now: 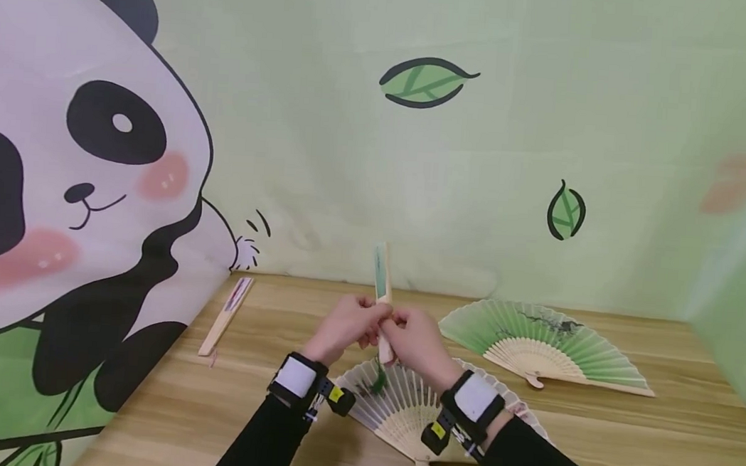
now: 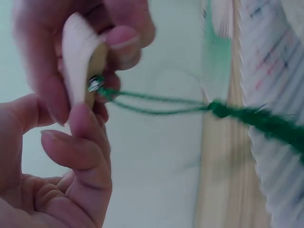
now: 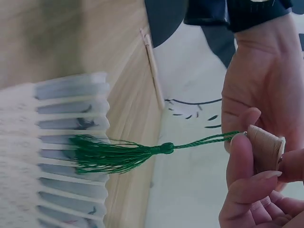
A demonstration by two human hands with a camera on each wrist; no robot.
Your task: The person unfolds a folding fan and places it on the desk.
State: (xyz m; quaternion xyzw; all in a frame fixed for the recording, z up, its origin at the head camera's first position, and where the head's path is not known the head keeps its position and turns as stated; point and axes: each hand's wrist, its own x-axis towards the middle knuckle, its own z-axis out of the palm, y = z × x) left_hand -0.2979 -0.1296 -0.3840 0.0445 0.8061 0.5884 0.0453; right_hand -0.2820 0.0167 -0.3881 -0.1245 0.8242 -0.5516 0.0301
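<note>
Farthest left of the white spread fan (image 1: 402, 424), a large panda print (image 1: 96, 152) covers the backdrop (image 1: 316, 115). Nearer, but well apart to the left of the spread fan and farther back, a closed fan (image 1: 225, 318) with a purplish strip lies on the wooden table (image 1: 629, 448).

Above the spread fan's left wing, the left hand (image 1: 344, 325) has its fingers bent in, clamped on the bare wooden end of a folded teal fan (image 1: 382, 269). The teal fan is held up off the table, tilted, its coloured end pointing away from the person. A green tassel (image 3: 116, 154) hangs on a looped cord from the rivet at the wooden end, over the spread fan; whether it brushes the pleats is hard to tell. Just beside the left hand, the right hand (image 1: 419, 339) pinches that same end between thumb and finger.

The folded fan should be light and fairly stiff while closed, with smooth sticks that may slide over one another. The pleated leaf looks delicate and the cord limp, so the solid wood by the rivet seems the safest hold.

Right of the spread fan and behind it, a green spread fan (image 1: 542, 343) lies on the table.
</note>
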